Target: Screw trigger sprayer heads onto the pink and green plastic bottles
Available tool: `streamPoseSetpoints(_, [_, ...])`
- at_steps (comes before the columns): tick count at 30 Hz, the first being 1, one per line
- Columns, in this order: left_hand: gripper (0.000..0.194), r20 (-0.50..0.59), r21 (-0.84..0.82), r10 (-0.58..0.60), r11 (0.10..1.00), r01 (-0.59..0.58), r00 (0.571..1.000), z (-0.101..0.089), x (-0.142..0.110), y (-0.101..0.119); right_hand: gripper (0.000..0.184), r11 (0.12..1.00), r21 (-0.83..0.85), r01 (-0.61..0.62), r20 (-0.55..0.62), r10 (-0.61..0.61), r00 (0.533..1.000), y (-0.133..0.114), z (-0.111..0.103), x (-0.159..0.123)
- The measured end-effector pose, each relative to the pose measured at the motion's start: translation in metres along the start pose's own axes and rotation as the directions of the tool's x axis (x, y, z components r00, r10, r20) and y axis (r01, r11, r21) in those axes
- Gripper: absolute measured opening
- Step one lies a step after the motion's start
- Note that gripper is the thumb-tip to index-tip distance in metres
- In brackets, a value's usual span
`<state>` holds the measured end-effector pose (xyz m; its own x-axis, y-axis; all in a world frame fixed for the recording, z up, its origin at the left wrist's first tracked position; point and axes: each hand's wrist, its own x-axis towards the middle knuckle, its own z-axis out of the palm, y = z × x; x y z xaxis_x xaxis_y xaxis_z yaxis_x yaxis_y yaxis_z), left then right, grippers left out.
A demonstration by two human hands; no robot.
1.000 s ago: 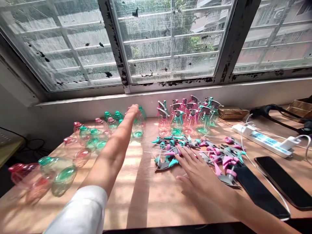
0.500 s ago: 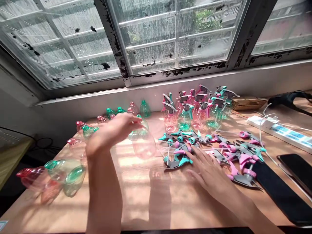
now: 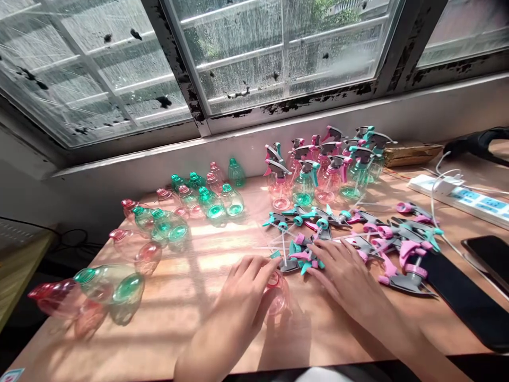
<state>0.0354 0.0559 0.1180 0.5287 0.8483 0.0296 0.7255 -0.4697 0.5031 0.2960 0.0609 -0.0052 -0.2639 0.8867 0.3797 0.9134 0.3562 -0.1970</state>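
My left hand [image 3: 247, 289] is wrapped round a clear pink bottle [image 3: 278, 303], which stands near the front of the table with its open mouth up. My right hand [image 3: 347, 278] lies over the pile of grey, pink and teal trigger spray heads [image 3: 366, 241]. Its thumb and forefinger close on a spray head with pink and teal parts [image 3: 309, 257] at the pile's left side; the other fingers rest across the heap. Thin clear dip tubes stick out of several heads.
Pink and green open bottles [image 3: 214, 208] stand along the left side and back. Filled-out rows of bottles with spray heads [image 3: 304, 185] stand by the wall. At right are a power strip [image 3: 465, 199], a phone [image 3: 487, 265], a black flat object [image 3: 461, 302] and a brown package [image 3: 413, 154].
My left hand has brought the pink bottle down and right, from mid-air to the table's front. My right hand's fingers have closed in on a spray head, and some heads there have shifted.
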Motion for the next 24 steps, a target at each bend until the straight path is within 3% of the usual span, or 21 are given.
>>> streamPoseSetpoints(2, [0.052, -0.047, -0.129, -0.012, 0.992, 0.006, 0.999, 0.015, -0.006, -0.010, 0.044, 1.000, 0.006, -0.011, 0.011, 0.011, 1.000, 0.003, 0.008, 0.003])
streamPoseSetpoints(7, [0.074, -0.128, -0.341, -0.076, 0.940, 0.028, 0.989, 0.058, -0.026, -0.041, 0.065, 0.998, 0.055, -0.014, 0.030, 0.013, 0.999, 0.001, 0.030, 0.004])
streamPoseSetpoints(14, [0.100, -0.045, -0.489, -0.141, 0.867, 0.101, 0.989, 0.097, -0.039, -0.073, 0.066, 0.984, 0.159, -0.081, 0.061, 0.072, 0.996, -0.019, 0.011, 0.009])
streamPoseSetpoints(18, [0.100, 0.001, -0.566, -0.210, 0.806, 0.173, 0.978, 0.106, -0.039, -0.083, 0.059, 0.954, 0.249, -0.165, 0.022, 0.165, 0.986, -0.019, 0.011, 0.012])
streamPoseSetpoints(24, [0.094, 0.052, -0.584, -0.144, 0.799, 0.147, 0.988, 0.098, -0.038, -0.085, 0.051, 0.948, 0.189, -0.257, -0.094, 0.278, 0.956, -0.027, 0.028, -0.006])
